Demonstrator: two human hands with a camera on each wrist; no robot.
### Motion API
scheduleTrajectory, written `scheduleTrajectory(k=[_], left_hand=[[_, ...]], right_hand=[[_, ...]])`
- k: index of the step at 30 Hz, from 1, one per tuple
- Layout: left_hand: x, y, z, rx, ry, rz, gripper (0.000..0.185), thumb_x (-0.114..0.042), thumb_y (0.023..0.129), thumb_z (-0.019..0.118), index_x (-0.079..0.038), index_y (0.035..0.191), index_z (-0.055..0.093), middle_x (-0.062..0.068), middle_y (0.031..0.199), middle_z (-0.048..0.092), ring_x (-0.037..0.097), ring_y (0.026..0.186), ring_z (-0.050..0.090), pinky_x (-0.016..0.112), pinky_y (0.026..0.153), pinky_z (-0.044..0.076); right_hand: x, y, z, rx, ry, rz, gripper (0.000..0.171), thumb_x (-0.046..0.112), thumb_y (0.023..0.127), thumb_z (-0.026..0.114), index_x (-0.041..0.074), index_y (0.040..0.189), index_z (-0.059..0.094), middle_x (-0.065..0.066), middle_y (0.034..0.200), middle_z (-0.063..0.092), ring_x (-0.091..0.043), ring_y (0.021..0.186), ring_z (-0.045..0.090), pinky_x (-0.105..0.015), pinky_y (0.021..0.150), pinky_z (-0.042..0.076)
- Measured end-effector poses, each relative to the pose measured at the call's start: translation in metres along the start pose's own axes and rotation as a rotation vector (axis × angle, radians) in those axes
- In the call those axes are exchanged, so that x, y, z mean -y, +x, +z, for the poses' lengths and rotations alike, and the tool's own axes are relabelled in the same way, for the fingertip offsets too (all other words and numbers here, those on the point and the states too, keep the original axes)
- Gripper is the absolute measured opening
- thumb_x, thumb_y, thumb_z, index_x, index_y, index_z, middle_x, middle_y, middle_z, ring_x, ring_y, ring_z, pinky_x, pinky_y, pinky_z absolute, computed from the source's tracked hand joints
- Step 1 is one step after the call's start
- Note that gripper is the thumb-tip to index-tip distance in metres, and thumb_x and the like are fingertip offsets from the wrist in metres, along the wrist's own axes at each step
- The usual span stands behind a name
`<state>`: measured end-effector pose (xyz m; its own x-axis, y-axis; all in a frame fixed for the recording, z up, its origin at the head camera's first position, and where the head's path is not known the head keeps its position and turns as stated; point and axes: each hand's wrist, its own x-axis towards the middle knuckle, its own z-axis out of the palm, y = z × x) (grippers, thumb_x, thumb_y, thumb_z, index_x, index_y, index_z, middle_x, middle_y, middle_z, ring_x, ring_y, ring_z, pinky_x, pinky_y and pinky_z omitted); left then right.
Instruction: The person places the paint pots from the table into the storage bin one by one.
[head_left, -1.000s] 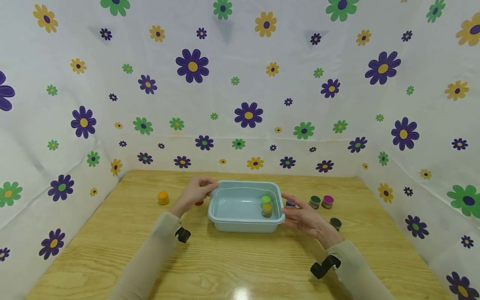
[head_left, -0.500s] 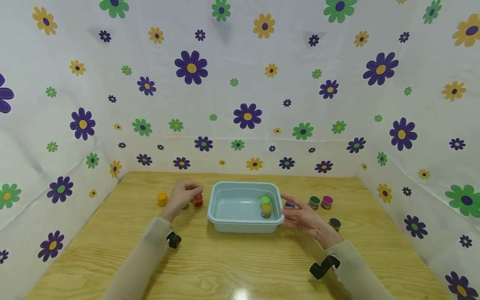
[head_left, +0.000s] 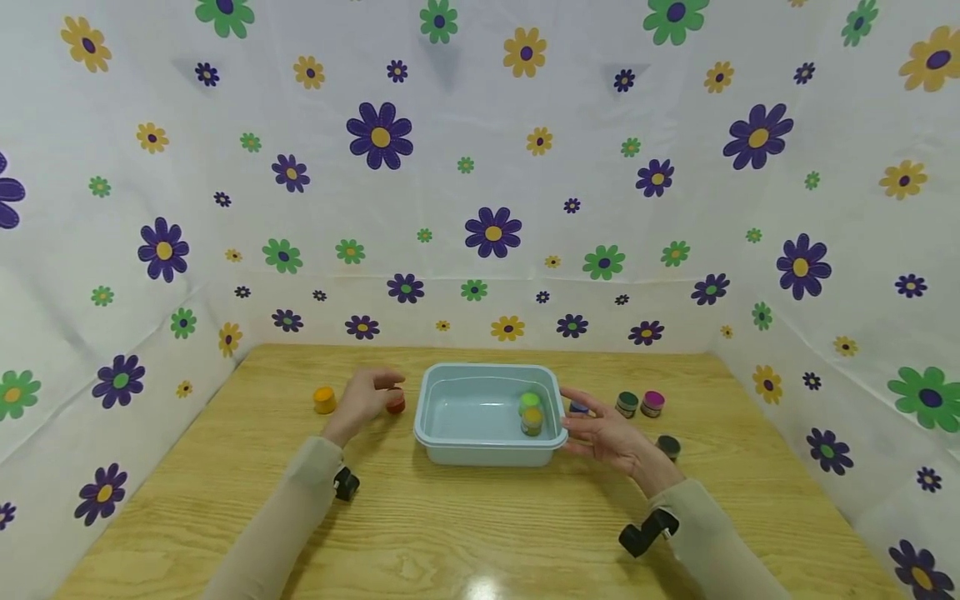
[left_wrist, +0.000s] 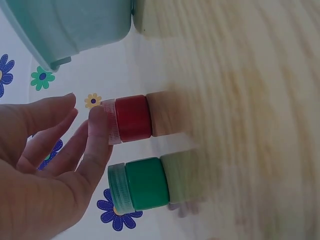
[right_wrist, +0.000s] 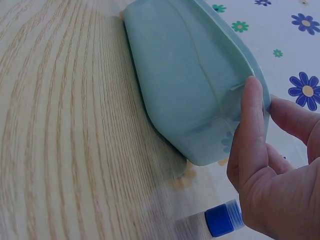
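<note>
A light blue plastic tub [head_left: 450,417] sits mid-table with a green-lidded jar [head_left: 530,400] and a yellow jar [head_left: 532,420] in its right end. My left hand [head_left: 366,395] hovers left of the tub with relaxed, spread fingers. One fingertip [left_wrist: 99,120] touches the red jar [left_wrist: 133,119], which stands beside a green jar [left_wrist: 145,184]. My right hand [head_left: 600,429] is at the tub's right end. Its thumb [right_wrist: 251,120] and fingers pinch the tub's rim [right_wrist: 235,55].
An orange jar [head_left: 324,399] stands left of my left hand. A blue-lidded jar [right_wrist: 222,220] is just behind my right hand. Dark green [head_left: 627,404], magenta [head_left: 652,403] and dark [head_left: 667,447] jars stand further right. Flowered cloth walls enclose the wooden table [head_left: 465,533].
My left hand has left the tub's left rim and moved left to the red jar. The right hand has stayed on the tub's right rim.
</note>
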<state>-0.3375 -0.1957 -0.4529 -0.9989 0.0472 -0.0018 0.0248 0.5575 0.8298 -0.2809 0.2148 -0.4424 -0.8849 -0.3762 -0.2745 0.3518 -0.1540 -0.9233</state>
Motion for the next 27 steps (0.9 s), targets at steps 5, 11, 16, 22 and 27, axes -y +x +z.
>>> scheduleTrajectory(k=[5,11,16,22,27], left_hand=[[0.0019,0.0009,0.0009,0.048,0.041,0.017,0.036,-0.007,0.094,0.063,-0.006,0.131,0.062,0.015,0.132,0.061,0.033,0.119,0.057,0.051,0.105,0.048],[0.0051,0.0022,0.001,0.077,0.047,0.054,0.038,-0.002,0.092,0.064,-0.005,0.13,0.062,0.016,0.133,0.061,0.034,0.121,0.055,0.052,0.107,0.046],[0.0054,0.0027,-0.0006,0.122,0.052,0.08,0.038,-0.002,0.089,0.068,-0.001,0.127,0.062,0.017,0.129,0.063,0.033,0.118,0.058,0.051,0.105,0.048],[0.0066,0.0028,-0.0021,0.204,0.084,0.103,0.042,-0.001,0.085,0.072,0.001,0.126,0.063,0.018,0.126,0.065,0.031,0.111,0.06,0.05,0.103,0.049],[0.007,0.0027,-0.0011,0.265,0.125,0.081,0.044,0.001,0.085,0.072,-0.004,0.127,0.063,0.014,0.128,0.064,0.028,0.112,0.059,0.05,0.104,0.048]], right_hand=[[0.0005,0.0013,0.0002,-0.006,0.013,0.002,0.069,0.002,0.098,0.057,0.016,0.157,0.023,-0.009,0.12,0.057,-0.016,0.098,0.068,-0.032,0.085,0.06],[0.0003,0.0023,0.0004,0.001,0.018,-0.003,0.069,0.001,0.098,0.056,0.016,0.156,0.023,-0.007,0.112,0.059,-0.015,0.094,0.068,-0.033,0.084,0.06],[-0.0001,0.0021,-0.0001,0.007,0.021,-0.006,0.069,0.002,0.098,0.056,0.016,0.156,0.023,-0.009,0.12,0.057,-0.016,0.098,0.068,-0.033,0.086,0.06],[-0.0005,0.002,-0.0006,0.006,0.01,-0.011,0.069,0.002,0.098,0.056,0.016,0.157,0.023,-0.009,0.123,0.056,-0.015,0.099,0.067,-0.033,0.086,0.06],[-0.0011,0.0018,-0.0006,0.006,0.006,-0.008,0.07,0.003,0.098,0.057,0.016,0.157,0.022,-0.01,0.124,0.056,-0.016,0.099,0.067,-0.034,0.087,0.059]])
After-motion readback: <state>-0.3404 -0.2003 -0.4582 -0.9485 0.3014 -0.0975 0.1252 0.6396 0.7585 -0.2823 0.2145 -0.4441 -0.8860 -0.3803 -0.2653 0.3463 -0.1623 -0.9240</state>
